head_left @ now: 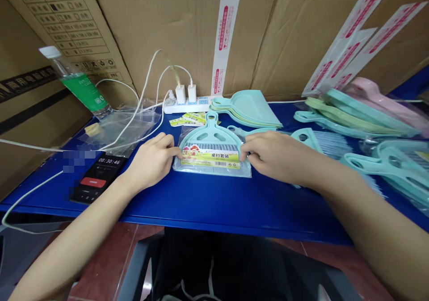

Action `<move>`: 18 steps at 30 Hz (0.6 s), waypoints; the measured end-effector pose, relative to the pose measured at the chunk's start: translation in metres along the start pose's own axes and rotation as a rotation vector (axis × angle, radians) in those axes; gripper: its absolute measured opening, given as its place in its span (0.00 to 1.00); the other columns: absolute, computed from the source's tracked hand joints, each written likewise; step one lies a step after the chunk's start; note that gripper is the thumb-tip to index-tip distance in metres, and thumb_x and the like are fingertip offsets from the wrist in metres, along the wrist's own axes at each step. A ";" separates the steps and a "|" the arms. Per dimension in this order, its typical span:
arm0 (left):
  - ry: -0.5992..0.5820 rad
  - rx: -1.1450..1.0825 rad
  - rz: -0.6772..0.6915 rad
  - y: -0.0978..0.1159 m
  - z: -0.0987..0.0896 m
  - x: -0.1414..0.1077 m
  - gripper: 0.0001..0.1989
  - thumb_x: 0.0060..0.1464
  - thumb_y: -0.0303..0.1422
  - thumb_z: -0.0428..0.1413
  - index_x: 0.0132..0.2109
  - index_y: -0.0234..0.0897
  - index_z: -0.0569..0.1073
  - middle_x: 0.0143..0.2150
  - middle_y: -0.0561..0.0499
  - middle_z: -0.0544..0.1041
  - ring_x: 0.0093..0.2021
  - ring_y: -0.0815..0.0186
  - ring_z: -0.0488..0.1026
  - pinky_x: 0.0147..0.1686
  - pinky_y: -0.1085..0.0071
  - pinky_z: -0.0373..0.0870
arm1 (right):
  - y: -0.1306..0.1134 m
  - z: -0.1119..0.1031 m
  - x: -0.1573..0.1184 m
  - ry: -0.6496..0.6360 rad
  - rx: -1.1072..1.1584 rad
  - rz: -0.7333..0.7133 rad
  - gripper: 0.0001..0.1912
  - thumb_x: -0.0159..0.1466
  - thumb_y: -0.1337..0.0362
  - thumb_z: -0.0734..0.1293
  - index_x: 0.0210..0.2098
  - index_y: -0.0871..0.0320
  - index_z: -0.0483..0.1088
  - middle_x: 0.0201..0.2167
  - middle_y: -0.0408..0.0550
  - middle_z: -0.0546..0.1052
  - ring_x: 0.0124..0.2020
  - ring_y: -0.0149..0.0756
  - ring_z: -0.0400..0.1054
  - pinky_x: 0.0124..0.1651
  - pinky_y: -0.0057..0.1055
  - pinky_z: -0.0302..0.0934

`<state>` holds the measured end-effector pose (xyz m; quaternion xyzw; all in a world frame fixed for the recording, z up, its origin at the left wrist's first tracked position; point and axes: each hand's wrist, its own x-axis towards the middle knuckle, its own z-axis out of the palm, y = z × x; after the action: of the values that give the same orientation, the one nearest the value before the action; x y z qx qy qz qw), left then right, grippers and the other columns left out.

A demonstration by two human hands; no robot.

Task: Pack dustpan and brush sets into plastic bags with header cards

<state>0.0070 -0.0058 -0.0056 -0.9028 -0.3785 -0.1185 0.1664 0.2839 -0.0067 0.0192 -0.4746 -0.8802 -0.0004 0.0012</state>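
Observation:
A light-blue dustpan and brush set [212,144] in a clear plastic bag lies flat on the blue table, its handle pointing away from me. A yellow-green printed card [210,158] shows through the bag, across the bristles. At the left edge, my left hand [157,156] has curled fingers pinching the bag. My right hand [268,151] grips the opposite edge in the same way, thumb and fingers closed. Part of a loose blue brush [256,131] shows behind the right hand, which covers the rest.
Stacked dustpans [253,106] and several loose cards [189,120] lie behind the set. More brushes [330,144] and bagged sets [398,162] fill the right. A power strip [186,106], white cables, a bottle [80,86], plastic bags [129,120] and a phone [98,176] occupy the left and back.

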 end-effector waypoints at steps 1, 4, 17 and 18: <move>0.005 0.031 0.009 0.001 0.000 0.000 0.18 0.57 0.21 0.44 0.36 0.38 0.79 0.32 0.47 0.71 0.33 0.60 0.66 0.32 0.64 0.70 | -0.001 0.000 0.000 0.010 -0.011 -0.022 0.15 0.59 0.73 0.56 0.26 0.56 0.73 0.27 0.47 0.75 0.31 0.38 0.68 0.32 0.32 0.53; 0.013 0.124 0.037 0.002 -0.001 0.002 0.16 0.57 0.22 0.46 0.34 0.36 0.77 0.32 0.46 0.72 0.33 0.60 0.66 0.32 0.63 0.70 | -0.002 0.001 0.001 0.019 -0.046 -0.052 0.14 0.60 0.73 0.56 0.23 0.56 0.67 0.25 0.46 0.73 0.28 0.36 0.65 0.31 0.32 0.52; 0.074 0.056 0.113 0.005 -0.002 0.001 0.16 0.57 0.21 0.44 0.35 0.36 0.76 0.34 0.46 0.71 0.33 0.61 0.65 0.32 0.64 0.70 | -0.001 0.000 -0.001 0.182 -0.075 -0.040 0.13 0.60 0.73 0.55 0.21 0.56 0.60 0.22 0.45 0.69 0.22 0.32 0.56 0.25 0.31 0.44; 0.074 0.048 0.111 0.005 -0.002 0.001 0.16 0.57 0.21 0.44 0.35 0.36 0.76 0.34 0.46 0.71 0.33 0.61 0.65 0.32 0.64 0.70 | -0.001 0.001 -0.001 0.200 -0.062 -0.051 0.13 0.60 0.72 0.55 0.21 0.56 0.61 0.22 0.45 0.69 0.23 0.32 0.56 0.26 0.31 0.45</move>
<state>0.0109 -0.0091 -0.0046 -0.9131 -0.3242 -0.1332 0.2084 0.2833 -0.0079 0.0186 -0.4493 -0.8872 -0.0750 0.0741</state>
